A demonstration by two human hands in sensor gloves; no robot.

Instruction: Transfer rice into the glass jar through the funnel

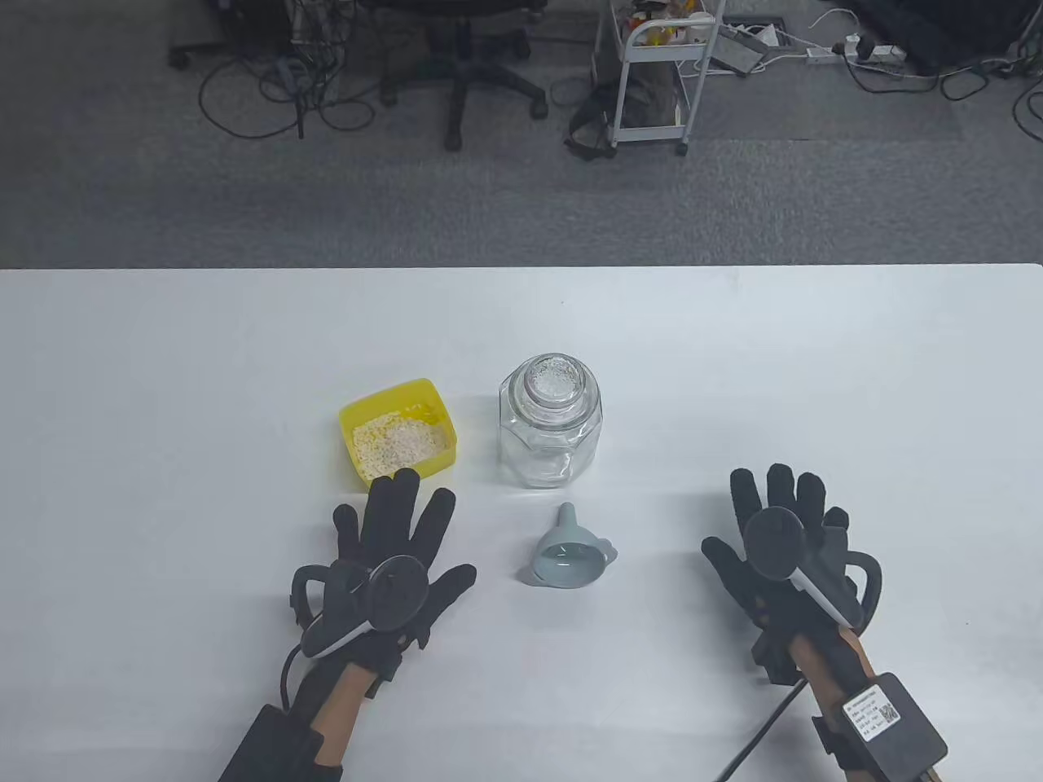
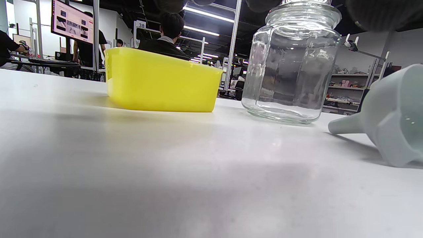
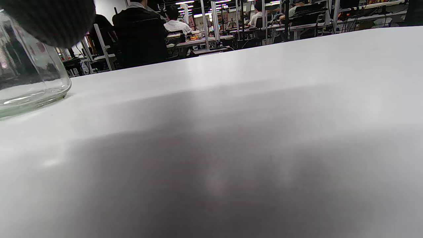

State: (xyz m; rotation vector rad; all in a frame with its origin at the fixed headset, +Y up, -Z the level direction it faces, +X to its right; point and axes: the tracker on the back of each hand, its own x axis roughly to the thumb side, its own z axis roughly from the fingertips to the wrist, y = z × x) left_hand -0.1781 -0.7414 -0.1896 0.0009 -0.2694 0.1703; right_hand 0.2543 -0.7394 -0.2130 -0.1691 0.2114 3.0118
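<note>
At the near edge of the white table [image 1: 163, 391], 2 gloved hands are laid flat with fingers spread, and nothing is gripped by either. The left hand [image 1: 391, 554] is seen at near left, its fingertips just short of the yellow tub [image 1: 398, 434]; whether they touch its near wall cannot be told. The right hand [image 1: 786, 533] is placed at near right, well apart from every object. The back of each hand is partly covered by its tracker, and the palms are hidden.

Between the hands, nearer the left one, the grey funnel [image 1: 568, 554] is seen on its side, with its spout turned toward the far side and its wide mouth toward the viewer. In the left wrist view it is cut off by the right edge.

Just beyond the funnel, the glass jar [image 1: 552, 422] is stood upright, with a glass lid [image 1: 555, 376] seated on its mouth. No rice is seen inside it. In the right wrist view only its base shows at the left edge, under a dark blurred fingertip.

To the jar's left, the rice [image 1: 401, 444] is held in the yellow tub; from the left wrist view it is hidden behind the tub's wall.

Beyond the table, an office chair [image 1: 456, 57] and a white cart [image 1: 656, 73] are cut off by the top edge.
</note>
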